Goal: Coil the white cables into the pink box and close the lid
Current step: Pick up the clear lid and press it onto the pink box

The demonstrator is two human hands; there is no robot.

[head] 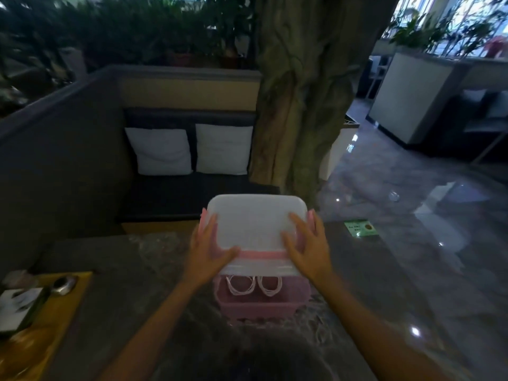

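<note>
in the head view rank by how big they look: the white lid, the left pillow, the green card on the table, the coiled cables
1. white lid, nearer the camera
2. left pillow, farther off, so true size is unsure
3. coiled cables, partly hidden under the lid
4. green card

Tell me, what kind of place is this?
Probably a cafe or lounge: a booth sofa with two white cushions, a marble table, and leafy plants behind.
</note>
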